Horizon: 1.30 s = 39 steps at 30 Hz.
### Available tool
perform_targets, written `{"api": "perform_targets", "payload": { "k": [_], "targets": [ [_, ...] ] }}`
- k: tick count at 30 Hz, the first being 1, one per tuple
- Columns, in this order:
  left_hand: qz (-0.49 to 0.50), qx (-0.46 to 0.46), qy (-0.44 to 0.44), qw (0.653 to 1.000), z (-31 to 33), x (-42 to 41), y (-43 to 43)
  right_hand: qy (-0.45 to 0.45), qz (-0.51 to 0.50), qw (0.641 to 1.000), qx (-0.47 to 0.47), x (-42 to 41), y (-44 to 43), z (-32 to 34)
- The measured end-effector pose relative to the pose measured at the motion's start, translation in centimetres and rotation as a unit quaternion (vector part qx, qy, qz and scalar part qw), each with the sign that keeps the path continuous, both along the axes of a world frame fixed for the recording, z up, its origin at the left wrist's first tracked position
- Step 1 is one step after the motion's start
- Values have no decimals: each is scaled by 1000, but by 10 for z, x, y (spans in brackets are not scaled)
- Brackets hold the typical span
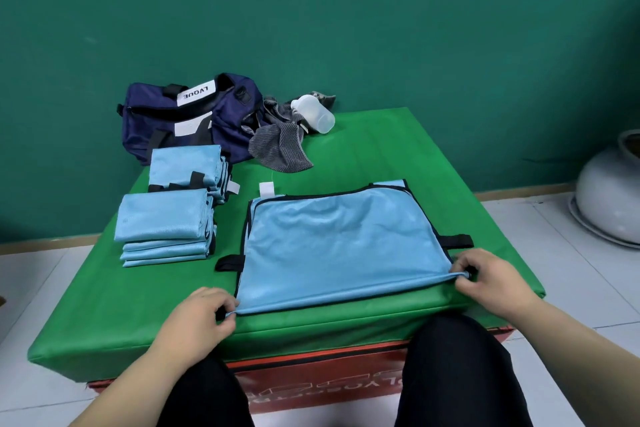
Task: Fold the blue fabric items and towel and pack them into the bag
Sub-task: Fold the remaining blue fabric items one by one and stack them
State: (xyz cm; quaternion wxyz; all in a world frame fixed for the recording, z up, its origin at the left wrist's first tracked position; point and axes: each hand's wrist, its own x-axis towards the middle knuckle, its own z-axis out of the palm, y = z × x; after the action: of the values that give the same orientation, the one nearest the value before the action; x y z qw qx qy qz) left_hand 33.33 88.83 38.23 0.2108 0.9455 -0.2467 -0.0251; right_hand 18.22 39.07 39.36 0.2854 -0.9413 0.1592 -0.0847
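Head view: blue fabric item [339,246] at near edge of green mat [381,149]; my left hand [204,315] and right hand [491,281] pinch its corners. Likely risk: an uneven lift skews the fold.

I had a single head view: wide-angle, worn on the person, looking forward and down over the knees. It sat close to the green padded table [398,156], facing the teal wall [311,10]. The left hand [204,312] and right hand [491,279], on the blue fabric item [339,246], showed low in frame.
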Motion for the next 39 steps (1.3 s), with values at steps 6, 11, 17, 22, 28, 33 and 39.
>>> {"api": "perform_targets", "payload": {
  "k": [6,11,17,22,28,33,39],
  "targets": [
    [-47,26,17,998,28,-12,13,28,58,998,-24,-24,-4,46],
    [-66,40,-7,997,56,-3,9,29,64,997,-17,-20,-16,67],
    [-20,72,-25,997,77,31,-16,71,52,996,-12,19,-27,79],
    [42,111,-22,993,76,66,-39,105,32,994,1,68,-39,79],
    [107,158,-26,981,80,120,-77,138,6,989,-43,142,-51,73],
    [95,199,-66,973,63,153,-103,213,4,970,-120,189,-53,60],
    [99,39,-82,991,40,119,-100,178,60,974,-130,198,-24,53]
  ]
}}
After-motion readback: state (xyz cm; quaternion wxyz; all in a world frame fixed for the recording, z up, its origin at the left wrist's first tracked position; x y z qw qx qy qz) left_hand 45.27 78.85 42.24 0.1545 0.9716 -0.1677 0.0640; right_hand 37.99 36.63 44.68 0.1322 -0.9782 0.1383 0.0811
